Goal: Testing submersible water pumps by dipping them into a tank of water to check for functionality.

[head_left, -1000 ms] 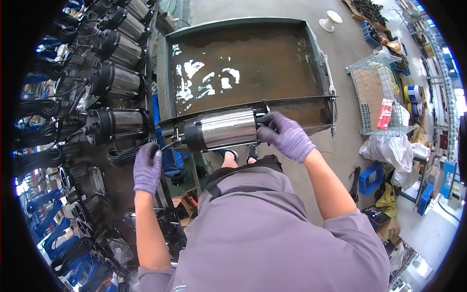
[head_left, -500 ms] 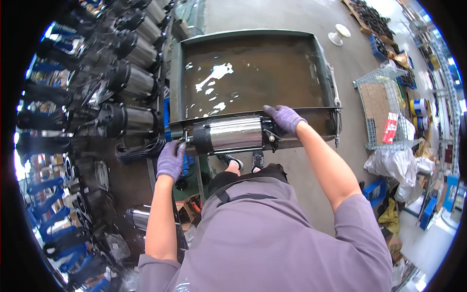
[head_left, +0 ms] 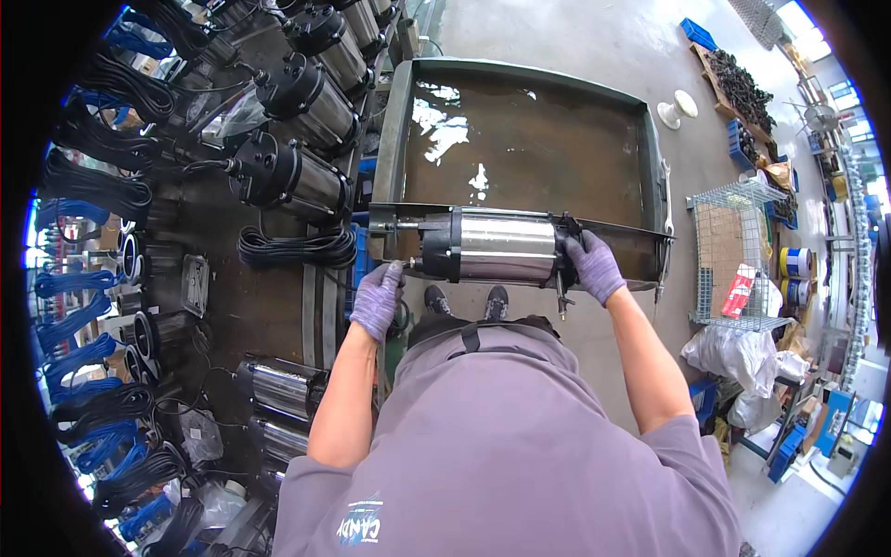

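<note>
A submersible pump (head_left: 509, 245) with a shiny steel barrel and black ends lies sideways on the bar across the near part of a water tank (head_left: 532, 76). My right hand (head_left: 597, 267), in a purple glove, grips the pump's black right end. Below that end a small metal fitting (head_left: 562, 299) sticks out toward me. My left hand (head_left: 378, 299), gloved too, is closed at the pump's left end, its fingertips at a small thin part there. What exactly they pinch is too small to make out.
Several similar pumps (head_left: 302, 181) and a coiled black cable (head_left: 295, 248) stand on the left. A wrench (head_left: 667, 197) rests along the tank's right rim. Farther right are a wire basket (head_left: 713, 251) and a white spool (head_left: 677, 110) on the floor.
The pump has turned on the bar, and its small fitting now points toward me. My right hand has come from the far side of its right end to the near side. The view has shifted.
</note>
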The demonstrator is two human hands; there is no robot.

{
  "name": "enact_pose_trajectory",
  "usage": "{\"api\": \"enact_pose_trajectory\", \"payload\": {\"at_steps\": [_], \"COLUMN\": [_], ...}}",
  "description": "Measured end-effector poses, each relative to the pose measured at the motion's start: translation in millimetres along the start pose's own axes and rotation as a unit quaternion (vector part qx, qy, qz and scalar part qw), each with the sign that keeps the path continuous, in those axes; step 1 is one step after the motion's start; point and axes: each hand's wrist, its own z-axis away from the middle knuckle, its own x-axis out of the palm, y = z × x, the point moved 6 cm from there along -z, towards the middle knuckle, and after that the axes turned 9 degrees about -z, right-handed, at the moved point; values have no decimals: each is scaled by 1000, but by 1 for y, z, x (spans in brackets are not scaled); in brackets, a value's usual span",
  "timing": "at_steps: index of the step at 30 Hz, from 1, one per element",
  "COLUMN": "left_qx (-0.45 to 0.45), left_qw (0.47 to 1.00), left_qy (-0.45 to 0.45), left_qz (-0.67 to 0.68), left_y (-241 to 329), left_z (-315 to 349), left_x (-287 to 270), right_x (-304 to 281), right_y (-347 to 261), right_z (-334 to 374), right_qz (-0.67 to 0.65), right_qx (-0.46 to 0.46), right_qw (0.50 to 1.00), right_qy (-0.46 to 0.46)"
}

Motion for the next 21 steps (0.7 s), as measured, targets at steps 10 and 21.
{"api": "enact_pose_trajectory", "payload": {"at_steps": [10,21], "left_qx": [27,145], "left_qw": [994,949], "left_qy": [-48,-140], "left_qz": [-95,-244], "left_y": [-22,24], "left_z": [-24,-140], "left_x": [-4,-24], "right_x": [20,6], "right_y": [15,-22], "right_z": [41,31], "right_qz": [-9,29], "right_qx": [-35,-28], "right_qw": [991,987], "right_qy": [132,156]}}
